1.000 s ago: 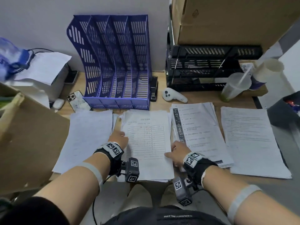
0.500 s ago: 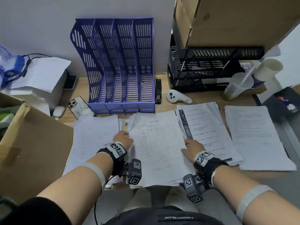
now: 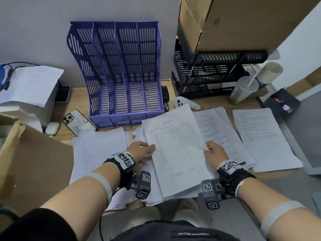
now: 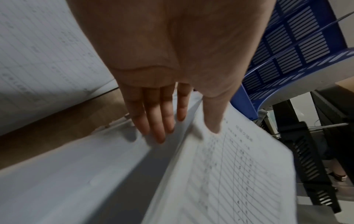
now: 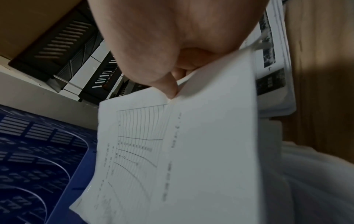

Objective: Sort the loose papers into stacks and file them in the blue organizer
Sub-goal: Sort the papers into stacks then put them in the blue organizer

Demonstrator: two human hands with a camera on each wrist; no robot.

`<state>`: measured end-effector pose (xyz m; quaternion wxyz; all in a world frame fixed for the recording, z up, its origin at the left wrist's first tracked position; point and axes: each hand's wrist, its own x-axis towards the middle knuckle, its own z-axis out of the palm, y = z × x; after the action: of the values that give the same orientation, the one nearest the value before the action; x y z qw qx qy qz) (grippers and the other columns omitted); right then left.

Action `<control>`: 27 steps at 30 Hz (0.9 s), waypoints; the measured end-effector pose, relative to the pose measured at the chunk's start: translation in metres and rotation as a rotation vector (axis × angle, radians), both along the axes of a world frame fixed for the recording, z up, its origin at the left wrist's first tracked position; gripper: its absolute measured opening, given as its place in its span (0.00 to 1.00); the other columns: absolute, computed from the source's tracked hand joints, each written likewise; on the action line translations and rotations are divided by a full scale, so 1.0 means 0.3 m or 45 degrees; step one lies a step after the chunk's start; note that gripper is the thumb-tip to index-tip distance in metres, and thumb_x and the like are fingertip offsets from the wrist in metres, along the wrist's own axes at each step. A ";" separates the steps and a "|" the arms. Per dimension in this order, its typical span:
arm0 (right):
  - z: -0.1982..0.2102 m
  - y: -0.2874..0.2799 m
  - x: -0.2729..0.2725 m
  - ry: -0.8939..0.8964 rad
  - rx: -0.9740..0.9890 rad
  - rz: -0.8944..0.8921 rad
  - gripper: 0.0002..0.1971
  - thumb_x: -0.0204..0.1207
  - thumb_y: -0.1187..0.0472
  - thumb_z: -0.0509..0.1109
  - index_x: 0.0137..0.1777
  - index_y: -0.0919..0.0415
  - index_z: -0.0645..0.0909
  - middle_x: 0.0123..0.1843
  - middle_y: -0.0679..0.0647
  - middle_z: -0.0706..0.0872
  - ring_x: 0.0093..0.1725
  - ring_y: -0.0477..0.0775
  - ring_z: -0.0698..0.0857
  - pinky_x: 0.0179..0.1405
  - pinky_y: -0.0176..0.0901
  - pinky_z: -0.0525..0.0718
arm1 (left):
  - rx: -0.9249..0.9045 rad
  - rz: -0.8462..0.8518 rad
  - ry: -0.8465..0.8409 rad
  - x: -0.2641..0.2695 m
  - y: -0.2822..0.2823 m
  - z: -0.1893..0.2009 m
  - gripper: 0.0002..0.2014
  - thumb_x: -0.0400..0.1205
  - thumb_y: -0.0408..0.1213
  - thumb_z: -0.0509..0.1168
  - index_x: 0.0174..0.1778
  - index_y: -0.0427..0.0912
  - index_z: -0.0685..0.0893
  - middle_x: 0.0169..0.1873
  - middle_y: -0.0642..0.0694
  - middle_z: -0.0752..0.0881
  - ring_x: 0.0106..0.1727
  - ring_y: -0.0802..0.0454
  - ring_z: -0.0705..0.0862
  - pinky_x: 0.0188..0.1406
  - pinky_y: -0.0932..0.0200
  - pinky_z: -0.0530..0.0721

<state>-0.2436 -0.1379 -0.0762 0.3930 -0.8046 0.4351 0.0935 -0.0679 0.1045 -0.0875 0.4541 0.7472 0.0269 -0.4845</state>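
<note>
A stack of table-printed papers (image 3: 175, 150) is lifted off the desk in front of the empty blue organizer (image 3: 121, 70). My left hand (image 3: 144, 150) pinches its left edge, thumb on top (image 4: 212, 119) and fingers (image 4: 153, 121) underneath. My right hand (image 3: 211, 152) pinches the right edge, thumb on top of the sheet (image 5: 168, 86). More sheets (image 3: 152, 188) lie under the lifted stack. Other paper stacks lie flat on the desk: one at the left (image 3: 99, 153), one right of centre (image 3: 220, 129), one far right (image 3: 264, 136).
A phone (image 3: 78, 122) and an earbud case (image 3: 52, 127) lie left of the organizer. A white controller (image 3: 185, 103) and a black stapler (image 3: 165, 98) sit to its right. Black trays (image 3: 208, 75), cups (image 3: 243, 89) and cardboard boxes (image 3: 243, 23) stand at the back right. A box (image 3: 31, 162) fills the left.
Both hands went from resting on the middle stack's edges to pinching it. The stack has lifted off the desk and tilted toward the organizer.
</note>
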 end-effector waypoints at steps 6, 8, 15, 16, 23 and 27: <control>0.001 0.088 0.023 -0.006 0.245 0.108 0.11 0.81 0.68 0.63 0.59 0.59 0.81 0.55 0.54 0.87 0.49 0.54 0.86 0.44 0.38 0.85 | 0.096 0.113 -0.169 -0.002 0.066 0.045 0.33 0.74 0.47 0.78 0.68 0.41 0.69 0.56 0.40 0.86 0.47 0.48 0.87 0.43 0.54 0.89; 0.014 0.125 0.020 -0.047 0.399 0.114 0.14 0.81 0.69 0.63 0.60 0.54 0.80 0.56 0.52 0.87 0.47 0.51 0.86 0.29 0.29 0.82 | 0.177 0.143 -0.304 0.013 0.115 0.025 0.44 0.69 0.52 0.81 0.75 0.43 0.64 0.64 0.40 0.80 0.62 0.42 0.84 0.63 0.46 0.84; 0.013 0.170 0.033 -0.058 0.420 0.332 0.09 0.75 0.67 0.67 0.52 0.57 0.83 0.54 0.54 0.90 0.57 0.58 0.88 0.58 0.52 0.87 | -0.085 0.088 -0.235 0.002 0.189 -0.048 0.29 0.65 0.63 0.76 0.60 0.57 0.88 0.59 0.50 0.91 0.62 0.44 0.89 0.67 0.37 0.83; 0.004 0.172 0.035 -0.044 0.368 0.345 0.08 0.72 0.65 0.68 0.50 0.60 0.82 0.53 0.60 0.89 0.57 0.63 0.87 0.60 0.59 0.86 | -0.111 0.125 -0.248 0.003 0.188 -0.063 0.28 0.66 0.62 0.75 0.61 0.56 0.88 0.59 0.49 0.91 0.61 0.43 0.89 0.67 0.37 0.83; 0.040 0.225 0.075 -0.210 0.462 0.160 0.32 0.71 0.61 0.79 0.71 0.54 0.65 0.67 0.49 0.74 0.67 0.51 0.76 0.68 0.46 0.74 | -0.122 0.263 -0.277 -0.008 0.234 -0.048 0.26 0.68 0.63 0.73 0.60 0.56 0.88 0.58 0.50 0.91 0.62 0.43 0.89 0.67 0.37 0.82; 0.039 0.283 0.129 -0.168 0.719 0.292 0.27 0.72 0.61 0.77 0.69 0.52 0.73 0.64 0.54 0.87 0.63 0.58 0.86 0.67 0.61 0.82 | -0.047 0.384 -0.333 -0.008 0.311 0.008 0.29 0.66 0.64 0.72 0.59 0.52 0.88 0.57 0.49 0.92 0.60 0.42 0.89 0.67 0.36 0.83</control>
<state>-0.2050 -0.0529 -0.0646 0.6152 -0.7119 0.2719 0.2019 -0.0703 0.1979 -0.0852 0.5348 0.7828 0.0705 -0.3101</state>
